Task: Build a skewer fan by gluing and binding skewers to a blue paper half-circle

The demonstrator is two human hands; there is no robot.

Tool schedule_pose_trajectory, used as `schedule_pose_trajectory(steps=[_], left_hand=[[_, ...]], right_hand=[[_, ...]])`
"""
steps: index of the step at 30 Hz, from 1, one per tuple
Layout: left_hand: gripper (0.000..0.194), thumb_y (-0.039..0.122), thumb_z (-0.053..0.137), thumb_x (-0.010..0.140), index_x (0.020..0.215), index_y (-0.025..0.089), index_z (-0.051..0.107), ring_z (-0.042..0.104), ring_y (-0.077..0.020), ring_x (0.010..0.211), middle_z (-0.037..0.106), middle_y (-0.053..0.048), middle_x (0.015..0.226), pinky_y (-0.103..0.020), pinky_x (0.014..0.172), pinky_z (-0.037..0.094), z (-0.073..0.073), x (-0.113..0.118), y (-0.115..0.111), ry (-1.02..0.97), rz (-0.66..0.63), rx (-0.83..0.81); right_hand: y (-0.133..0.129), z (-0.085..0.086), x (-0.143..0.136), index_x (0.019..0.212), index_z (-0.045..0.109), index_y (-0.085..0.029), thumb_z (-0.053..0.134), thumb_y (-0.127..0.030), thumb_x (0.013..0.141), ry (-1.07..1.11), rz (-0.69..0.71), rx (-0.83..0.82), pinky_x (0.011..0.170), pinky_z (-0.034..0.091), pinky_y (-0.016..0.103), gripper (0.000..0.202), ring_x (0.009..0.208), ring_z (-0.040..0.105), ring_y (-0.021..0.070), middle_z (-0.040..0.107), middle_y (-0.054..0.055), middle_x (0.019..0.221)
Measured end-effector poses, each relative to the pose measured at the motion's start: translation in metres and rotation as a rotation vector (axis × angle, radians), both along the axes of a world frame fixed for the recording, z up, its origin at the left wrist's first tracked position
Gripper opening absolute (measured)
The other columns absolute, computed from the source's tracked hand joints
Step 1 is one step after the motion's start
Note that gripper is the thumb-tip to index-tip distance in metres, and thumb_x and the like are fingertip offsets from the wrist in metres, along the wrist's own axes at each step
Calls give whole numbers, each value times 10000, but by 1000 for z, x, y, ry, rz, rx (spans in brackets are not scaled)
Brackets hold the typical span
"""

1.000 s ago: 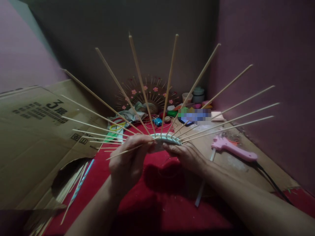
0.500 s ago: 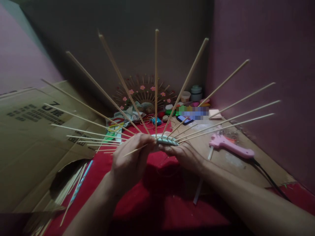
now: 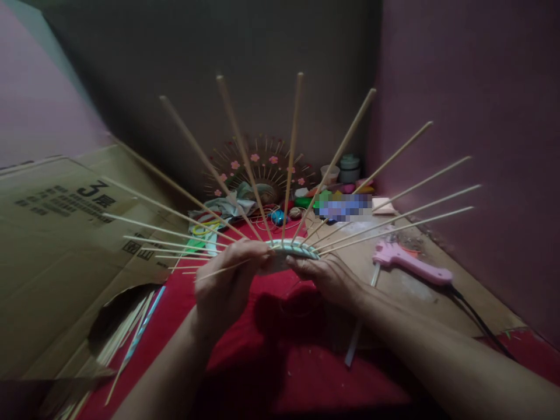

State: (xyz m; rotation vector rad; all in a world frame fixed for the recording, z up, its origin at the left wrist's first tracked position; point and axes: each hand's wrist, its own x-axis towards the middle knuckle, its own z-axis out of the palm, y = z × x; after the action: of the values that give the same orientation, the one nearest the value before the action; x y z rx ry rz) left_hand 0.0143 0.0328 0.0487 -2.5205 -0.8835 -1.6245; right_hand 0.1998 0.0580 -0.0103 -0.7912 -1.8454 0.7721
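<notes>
Both of my hands hold a round piece with a pale blue and white striped rim (image 3: 301,251), from which several thin bamboo sticks (image 3: 294,151) fan outward. My left hand (image 3: 227,274) is closed at the left of the rim, fingers bent over it. One stick (image 3: 219,270) crosses in front of that hand's knuckles. My right hand (image 3: 328,277) grips the rim from the right and below, its thumb along the near edge. The rim's left part is hidden behind my left fingers, and the right fingers are mostly out of sight.
A pink glue gun (image 3: 413,262) with a black cord lies on a cardboard sheet (image 3: 406,303) at right. Cardboard (image 3: 56,245) stands at left, with loose sticks (image 3: 126,329) beside it. Behind are a flower-decorated stick fan (image 3: 262,166), cloth, yarn and containers on red cloth.
The fan of sticks has turned slightly: its upper sticks now lean farther right and sit lower. My left hand has shifted a little left along the rim; my right hand has barely moved.
</notes>
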Motion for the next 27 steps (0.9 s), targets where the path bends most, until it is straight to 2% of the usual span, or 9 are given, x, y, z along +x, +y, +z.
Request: schedule_pose_trajectory(steps=[3, 5, 9, 11, 14, 18, 23, 27], left_hand=[[205, 51, 585, 807, 931, 208, 634, 646, -118, 668, 664, 5, 814, -260, 621, 559, -3, -3, -1, -240, -38, -82], [166, 77, 596, 807, 909, 201, 641, 649, -129, 662, 662, -2, 813, -275, 602, 564, -2, -2, -3, -327, -35, -120], [115, 105, 591, 820, 884, 186, 642, 636, -128, 654, 660, -13, 796, -273, 582, 554, 2, 1, -7, -353, -2, -156], [94, 111, 589, 825, 864, 180, 638, 623, -116, 633, 656, -11, 777, -259, 571, 545, 3, 1, -8, -355, 30, -158], [70, 124, 595, 825, 837, 178, 639, 610, -98, 608, 649, 0, 747, -241, 575, 540, 3, 1, -7, -342, 79, -157], [73, 118, 596, 823, 839, 177, 635, 618, -91, 601, 643, 9, 731, -221, 567, 537, 0, 4, -7, -349, 68, -180], [91, 122, 593, 830, 876, 187, 639, 618, -82, 602, 637, 15, 747, -201, 553, 531, -2, 7, -9, -322, 61, -180], [82, 139, 588, 838, 877, 190, 639, 606, -78, 599, 631, 18, 736, -196, 541, 518, -2, 7, -10, -232, 78, -171]], right_hand=[[-1, 7, 1, 595, 551, -197, 496, -302, 866, 27, -20, -28, 482, 345, 214, 295, 496, 334, 82, 386, -38, 546], [-3, 11, 1, 563, 488, -200, 525, -324, 851, 110, 20, -140, 489, 327, 224, 316, 499, 318, 83, 356, -44, 540], [-1, 5, -3, 558, 425, -193, 613, -435, 795, 370, 117, -465, 500, 268, 246, 388, 522, 306, 86, 350, -47, 548], [2, 0, -6, 586, 446, -183, 672, -420, 750, 523, 155, -556, 496, 237, 248, 366, 528, 298, 81, 346, -50, 561], [5, -3, -10, 592, 481, -168, 742, -358, 678, 705, 190, -622, 479, 210, 245, 334, 502, 295, 69, 350, -58, 538], [4, 4, -12, 581, 514, -157, 783, -318, 593, 826, 195, -697, 454, 191, 232, 314, 462, 302, 57, 371, -62, 502], [3, 8, -13, 563, 516, -149, 802, -271, 529, 853, 167, -733, 456, 178, 226, 313, 458, 301, 48, 374, -63, 500], [2, 7, -15, 525, 488, -153, 792, -283, 525, 802, 147, -721, 464, 182, 236, 330, 455, 293, 49, 354, -65, 478]])
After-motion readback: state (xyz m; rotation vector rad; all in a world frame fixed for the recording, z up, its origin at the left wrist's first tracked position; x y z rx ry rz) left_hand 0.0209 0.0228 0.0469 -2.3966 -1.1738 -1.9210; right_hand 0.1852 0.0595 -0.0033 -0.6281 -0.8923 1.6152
